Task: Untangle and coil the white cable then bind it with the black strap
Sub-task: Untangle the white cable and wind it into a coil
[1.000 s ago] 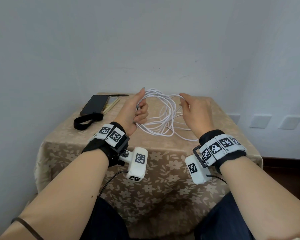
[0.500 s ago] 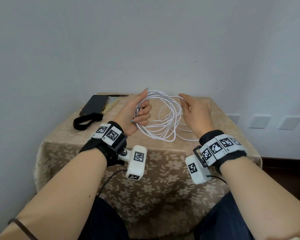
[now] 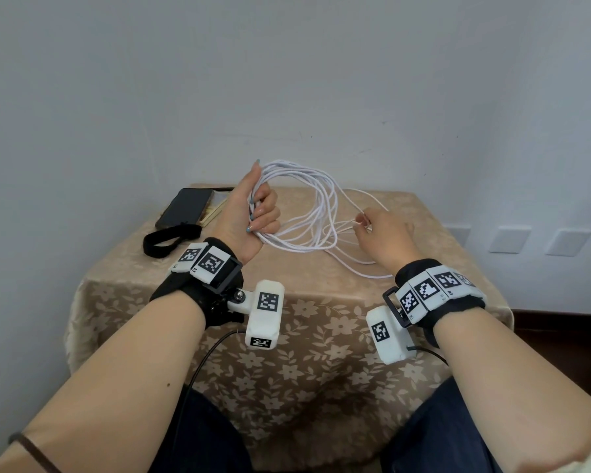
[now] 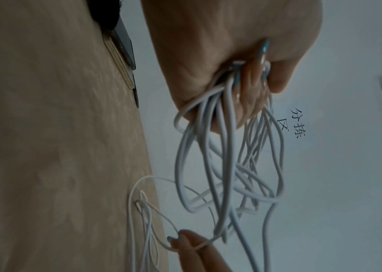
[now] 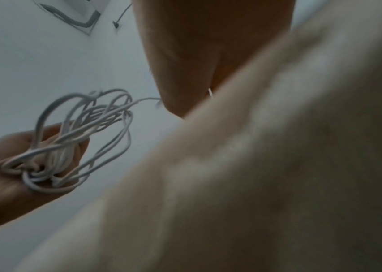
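Note:
The white cable (image 3: 316, 213) hangs in several loose loops above the table. My left hand (image 3: 258, 213) grips the gathered loops in its curled fingers, raised over the cloth; the left wrist view shows the loops (image 4: 227, 150) fanning out from the fist. My right hand (image 3: 376, 230) is lower, to the right, and pinches a single strand near the tabletop, seen also in the left wrist view (image 4: 192, 244). More slack cable lies on the cloth toward the front right. The black strap (image 3: 166, 238) lies in a loop at the table's left side, apart from both hands.
A small table with a beige flowered cloth (image 3: 287, 336) stands against a grey wall. A black phone (image 3: 186, 208) rests on a notebook at the back left, just behind the strap. Wall sockets (image 3: 539, 238) sit low on the right.
My left hand has lifted the gathered loops higher. My right hand let go of the top of the loop, dropped down to the right and now pinches one strand near the table.

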